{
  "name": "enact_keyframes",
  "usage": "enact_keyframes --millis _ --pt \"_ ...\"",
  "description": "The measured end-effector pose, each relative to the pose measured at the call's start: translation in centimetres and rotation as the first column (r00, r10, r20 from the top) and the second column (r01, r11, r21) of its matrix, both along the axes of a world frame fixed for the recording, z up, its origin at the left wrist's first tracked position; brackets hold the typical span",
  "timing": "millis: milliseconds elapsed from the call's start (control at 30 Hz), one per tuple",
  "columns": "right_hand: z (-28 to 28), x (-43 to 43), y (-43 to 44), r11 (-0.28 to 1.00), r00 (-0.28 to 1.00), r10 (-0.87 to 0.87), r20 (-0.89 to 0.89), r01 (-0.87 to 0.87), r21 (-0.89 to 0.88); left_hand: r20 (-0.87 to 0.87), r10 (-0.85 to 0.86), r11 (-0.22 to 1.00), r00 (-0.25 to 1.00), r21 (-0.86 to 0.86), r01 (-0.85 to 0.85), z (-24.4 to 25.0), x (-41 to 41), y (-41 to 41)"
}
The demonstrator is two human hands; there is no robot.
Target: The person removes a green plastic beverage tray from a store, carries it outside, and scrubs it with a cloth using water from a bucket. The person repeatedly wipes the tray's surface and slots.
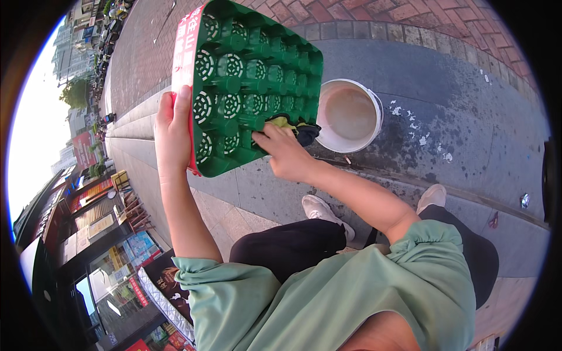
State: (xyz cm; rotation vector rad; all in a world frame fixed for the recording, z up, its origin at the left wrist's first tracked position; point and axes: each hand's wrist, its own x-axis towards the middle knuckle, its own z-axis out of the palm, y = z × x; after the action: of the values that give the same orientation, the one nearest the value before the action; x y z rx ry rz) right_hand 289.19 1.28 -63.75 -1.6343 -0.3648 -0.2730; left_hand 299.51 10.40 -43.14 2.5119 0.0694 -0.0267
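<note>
A green plastic bottle crate [246, 83] is held up and tilted, its rows of round slotted cells turned towards me. My left hand [174, 127] grips its red side wall [186, 52], which bears white writing, with the thumb over the rim. Pressed into the cells near the lower edge, my right hand [285, 153] holds a yellow-green and black cloth [300, 129]. Part of the cloth hangs over the crate's edge. Just beyond that edge, a white plastic bucket [351, 115] of murky brownish water stands on the grey paving.
Grey stone paving [421, 79] with wet dark spots and white scraps [412, 125] surrounds the bucket. Past a stone border lies red brick paving [386, 11]. A shallow step edge [483, 202] runs before my shoes [325, 213]. Shopfronts [109, 263] line the left.
</note>
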Motion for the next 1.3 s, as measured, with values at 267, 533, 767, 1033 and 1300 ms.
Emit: enact_keyframes --millis 267,533,767,1033,1300 --pt "0.3 0.0 0.1 0.771 0.968 -0.146 0.203 0.240 -0.589 0.013 0.024 1.000 1.000 -0.014 -0.024 0.0 -0.6 -0.6" --pt "0.9 0.5 -0.3 0.780 0.992 0.023 0.123 0.059 -0.623 -0.002 0.017 0.998 1.000 -0.055 -0.017 0.0 -0.3 0.0" --pt "-0.3 0.6 -1.4 0.849 0.992 0.049 0.115 0.019 -0.528 0.012 0.000 1.000 1.000 -0.002 0.000 0.0 -0.2 0.2" --pt "1.1 1.0 -3.9 0.548 0.995 0.104 -0.001 -0.058 -0.834 0.007 0.015 1.000 1.000 -0.005 -0.015 0.0 -0.4 0.1" --pt "-2.0 0.4 -1.3 0.822 0.935 0.313 -0.165 -0.354 -0.446 0.004 0.002 0.999 1.000 -0.046 -0.002 -0.4 0.0 1.0"
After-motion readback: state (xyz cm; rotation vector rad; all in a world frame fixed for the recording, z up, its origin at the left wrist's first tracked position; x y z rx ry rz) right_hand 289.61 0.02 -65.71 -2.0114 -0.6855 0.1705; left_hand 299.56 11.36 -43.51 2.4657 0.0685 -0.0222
